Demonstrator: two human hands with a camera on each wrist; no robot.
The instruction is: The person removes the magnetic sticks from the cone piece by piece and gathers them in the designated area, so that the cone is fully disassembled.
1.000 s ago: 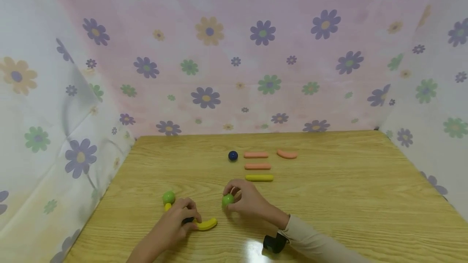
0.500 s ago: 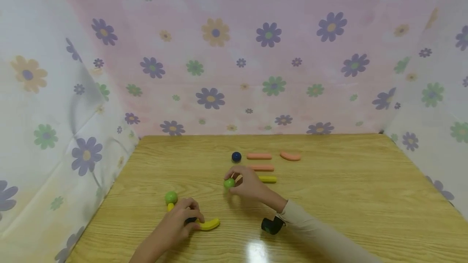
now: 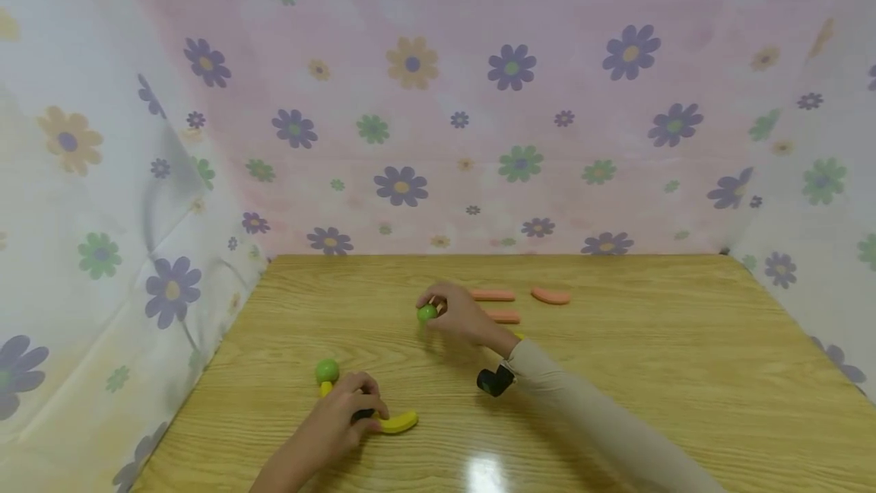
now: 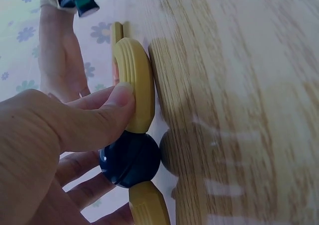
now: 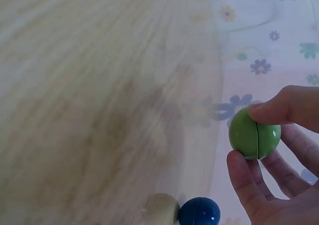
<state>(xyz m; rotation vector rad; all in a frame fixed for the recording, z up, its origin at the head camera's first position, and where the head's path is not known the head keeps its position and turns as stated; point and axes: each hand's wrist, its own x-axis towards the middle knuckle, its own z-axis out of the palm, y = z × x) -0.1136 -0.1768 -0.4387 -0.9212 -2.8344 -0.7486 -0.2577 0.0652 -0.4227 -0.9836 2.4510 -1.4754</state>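
My right hand [image 3: 464,316] holds a green ball [image 5: 255,133] with a seam, pinched between thumb and fingers, above the table. A dark blue ball [image 5: 199,211] lies below it in the right wrist view; the hand hides that ball in the head view. My left hand [image 3: 342,413] pinches a curved yellow stick [image 4: 137,83], which touches another dark blue ball [image 4: 132,160]. On that ball's other side is a second yellow stick [image 4: 148,205]. Its far end meets a green ball [image 3: 327,371] on the table in the head view.
Two straight coral sticks [image 3: 494,296] and a curved coral stick [image 3: 550,296] lie toward the back of the wooden table [image 3: 650,371]. One end of a yellow stick [image 3: 518,336] shows behind the right wrist. Flowered cloth [image 3: 465,97] walls in the back and sides.
My right hand has carried the green ball away from me, toward the back of the table, and now covers the far blue ball in the head view. The left hand stays at the yellow stick.
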